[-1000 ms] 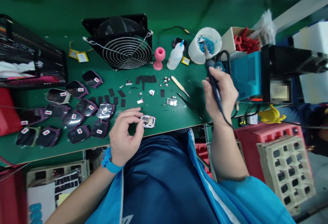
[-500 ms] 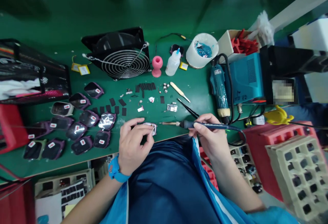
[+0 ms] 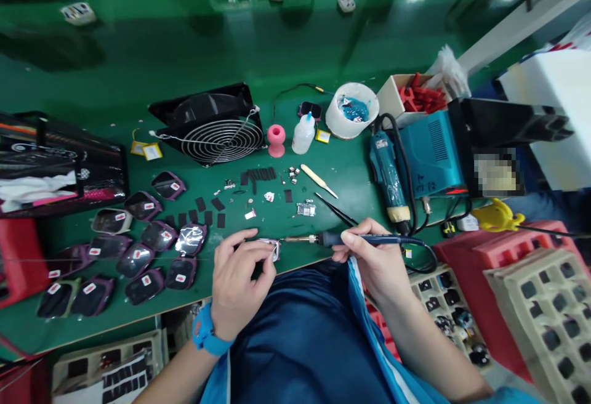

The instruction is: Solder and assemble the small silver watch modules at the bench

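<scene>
My left hand [image 3: 242, 271] is curled with its thumb and fingers pinched together at a small purple-rimmed casing [image 3: 276, 252] near the table's front edge. The fingers cover most of the casing. In my right hand [image 3: 372, 253] is a soldering iron [image 3: 332, 239], held like a pen and pointing left, with its tip right beside the casing. Black tweezers [image 3: 333, 208] reach back to the right hand's fingers; whether they are gripped too is unclear. Beyond the hands lie a small circuit board [image 3: 306, 209] and a wooden-handled tool [image 3: 318, 180].
Several dark-screened, purple-rimmed units [image 3: 158, 236] spread over the left side. Behind are a fan [image 3: 224, 139], a pink holder [image 3: 276, 142], a bottle [image 3: 303, 135] and a white tub [image 3: 332, 122]. An electric screwdriver [image 3: 389, 176] and blue soldering station [image 3: 431, 154] stand on the right.
The camera view has tilted up, so the table things appear lower. The iron's tip has come slightly closer to the casing. Both hands keep their grip.
</scene>
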The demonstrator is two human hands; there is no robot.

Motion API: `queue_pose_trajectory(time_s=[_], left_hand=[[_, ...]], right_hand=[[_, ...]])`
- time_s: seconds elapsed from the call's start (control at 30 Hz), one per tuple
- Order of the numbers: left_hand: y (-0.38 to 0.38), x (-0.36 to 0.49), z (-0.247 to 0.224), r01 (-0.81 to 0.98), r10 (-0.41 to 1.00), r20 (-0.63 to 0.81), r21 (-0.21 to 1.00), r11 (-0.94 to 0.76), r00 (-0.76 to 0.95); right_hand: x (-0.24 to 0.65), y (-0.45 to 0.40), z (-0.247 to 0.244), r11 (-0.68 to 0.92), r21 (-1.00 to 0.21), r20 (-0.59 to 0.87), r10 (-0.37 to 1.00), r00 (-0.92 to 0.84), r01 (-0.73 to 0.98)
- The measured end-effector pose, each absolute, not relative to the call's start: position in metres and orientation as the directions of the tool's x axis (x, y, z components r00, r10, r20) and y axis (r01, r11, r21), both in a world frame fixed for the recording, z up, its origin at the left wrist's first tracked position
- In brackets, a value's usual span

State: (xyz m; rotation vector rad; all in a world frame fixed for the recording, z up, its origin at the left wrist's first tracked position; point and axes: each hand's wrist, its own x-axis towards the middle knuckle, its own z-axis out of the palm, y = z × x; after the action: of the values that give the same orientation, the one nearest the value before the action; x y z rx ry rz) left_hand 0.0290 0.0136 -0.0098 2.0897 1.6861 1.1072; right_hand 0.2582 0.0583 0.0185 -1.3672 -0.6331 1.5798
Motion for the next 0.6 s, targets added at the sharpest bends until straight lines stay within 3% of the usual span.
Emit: queue_pose_trajectory(time_s=[0.6], left_hand=[[0.0144, 0.029, -0.0089, 0.741, 0.914, 0.399, 0.593, -0.315, 0.069]], right_hand=[[0.2579, 0.0594, 0.0204, -0.445, -0.841, -0.477, 0.878, 0.033, -0.307]])
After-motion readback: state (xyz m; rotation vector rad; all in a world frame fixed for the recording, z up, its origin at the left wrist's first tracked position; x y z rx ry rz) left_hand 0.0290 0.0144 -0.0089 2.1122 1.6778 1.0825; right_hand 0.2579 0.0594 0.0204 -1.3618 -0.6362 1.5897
